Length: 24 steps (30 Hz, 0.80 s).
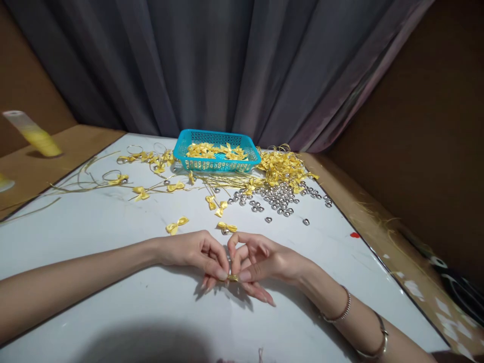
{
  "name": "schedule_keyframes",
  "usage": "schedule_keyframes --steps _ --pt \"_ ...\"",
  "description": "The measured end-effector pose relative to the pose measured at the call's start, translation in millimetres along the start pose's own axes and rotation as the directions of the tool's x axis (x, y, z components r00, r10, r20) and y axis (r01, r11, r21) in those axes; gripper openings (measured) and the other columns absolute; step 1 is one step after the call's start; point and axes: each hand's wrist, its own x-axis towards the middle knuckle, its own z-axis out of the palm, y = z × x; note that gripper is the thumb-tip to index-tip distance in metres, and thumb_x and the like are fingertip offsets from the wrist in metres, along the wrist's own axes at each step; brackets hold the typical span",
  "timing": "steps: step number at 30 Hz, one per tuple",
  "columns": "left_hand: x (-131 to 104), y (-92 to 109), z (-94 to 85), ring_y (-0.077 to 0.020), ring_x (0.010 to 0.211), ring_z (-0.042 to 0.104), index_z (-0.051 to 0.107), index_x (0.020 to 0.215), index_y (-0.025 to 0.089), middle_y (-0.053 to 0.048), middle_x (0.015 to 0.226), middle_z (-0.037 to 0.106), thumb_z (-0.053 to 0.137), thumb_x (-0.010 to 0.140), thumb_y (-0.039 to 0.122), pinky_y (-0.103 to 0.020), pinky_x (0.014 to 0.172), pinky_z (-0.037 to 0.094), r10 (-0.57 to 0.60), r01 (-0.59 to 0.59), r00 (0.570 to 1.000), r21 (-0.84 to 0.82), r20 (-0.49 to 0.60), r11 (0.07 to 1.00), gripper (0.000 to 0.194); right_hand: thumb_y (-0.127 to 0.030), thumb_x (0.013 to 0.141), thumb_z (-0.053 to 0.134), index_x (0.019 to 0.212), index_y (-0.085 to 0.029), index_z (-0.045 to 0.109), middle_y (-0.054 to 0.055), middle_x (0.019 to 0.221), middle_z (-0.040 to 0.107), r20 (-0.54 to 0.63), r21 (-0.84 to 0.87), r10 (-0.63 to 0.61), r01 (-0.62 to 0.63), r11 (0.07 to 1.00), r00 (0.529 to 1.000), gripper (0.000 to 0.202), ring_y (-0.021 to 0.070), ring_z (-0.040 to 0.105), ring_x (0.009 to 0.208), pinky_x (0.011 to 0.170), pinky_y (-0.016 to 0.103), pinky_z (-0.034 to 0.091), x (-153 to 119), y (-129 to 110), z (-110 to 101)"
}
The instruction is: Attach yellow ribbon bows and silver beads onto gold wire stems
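My left hand (206, 254) and my right hand (257, 259) meet low over the middle of the white table. Between their pinched thumbs and fingers is a small gold cord piece (233, 278), held from both sides; its exact shape is too small to tell. Just beyond the fingertips lies a yellow bow (227, 227) with a silver bead (225, 232) against it. Another yellow bow (177, 225) lies beyond my left hand.
A blue basket (217, 165) holding yellow bows stands at the back. Right of it are a heap of yellow bows (282, 166) and many silver beads (280, 196). Gold cords (75, 186) spread left. Scissors (459, 287) appear at the far right.
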Motion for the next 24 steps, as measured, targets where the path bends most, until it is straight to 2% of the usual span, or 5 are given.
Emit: schedule_keyframes --steps 5,9,14,18,24 --pt "0 0 0.8 -0.0103 0.051 0.059 0.072 0.075 0.014 -0.001 0.056 0.065 0.073 0.073 0.025 -0.020 0.050 0.047 0.031 -0.031 0.999 0.010 -0.018 0.999 0.012 -0.015 0.069 0.069 0.087 -0.017 0.049 -0.006 0.056 0.060 -0.014 -0.024 0.020 -0.020 1.000 1.000 0.028 0.0066 0.053 0.037 0.035 0.014 0.042 0 -2 3" --pt "0 0 1.8 -0.0091 0.050 0.057 0.071 0.075 0.014 0.000 0.057 0.064 0.071 0.074 0.026 -0.020 0.051 0.045 0.041 -0.040 0.998 0.026 -0.045 0.999 0.012 -0.015 0.069 0.071 0.087 -0.016 0.050 -0.005 0.060 0.059 -0.018 -0.031 0.039 -0.039 0.999 0.999 0.027 0.0084 0.058 0.043 0.040 0.018 0.048 -2 -5 5" --pt "0 2 3.2 -0.0081 0.052 0.054 0.070 0.074 0.013 0.001 0.056 0.062 0.069 0.076 0.025 -0.019 0.054 0.043 0.080 -0.066 0.987 0.104 -0.141 0.992 0.013 -0.018 0.066 0.075 0.084 -0.014 0.053 -0.003 0.063 0.061 -0.170 -0.119 0.039 -0.060 0.991 0.985 0.029 0.0110 0.062 0.050 0.047 0.023 0.053 -6 -8 8" --pt "0 3 4.4 -0.0084 0.052 0.055 0.069 0.074 0.013 0.001 0.056 0.061 0.068 0.077 0.026 -0.019 0.054 0.042 0.104 -0.076 0.978 0.155 -0.180 0.985 0.013 -0.024 0.069 0.074 0.078 -0.010 0.061 0.002 0.063 0.065 -0.293 -0.252 0.076 -0.153 0.955 0.953 0.021 0.0095 0.063 0.052 0.052 0.021 0.053 -8 -11 12" --pt "0 3 4.8 -0.0084 0.051 0.055 0.067 0.075 0.012 0.001 0.056 0.061 0.066 0.078 0.027 -0.020 0.054 0.043 0.114 -0.074 0.974 0.200 -0.197 0.977 0.015 -0.030 0.077 0.065 0.073 -0.011 0.068 0.004 0.065 0.066 -0.319 -0.355 0.056 -0.174 0.918 0.946 0.020 0.0083 0.062 0.052 0.052 0.020 0.051 -8 -12 14"
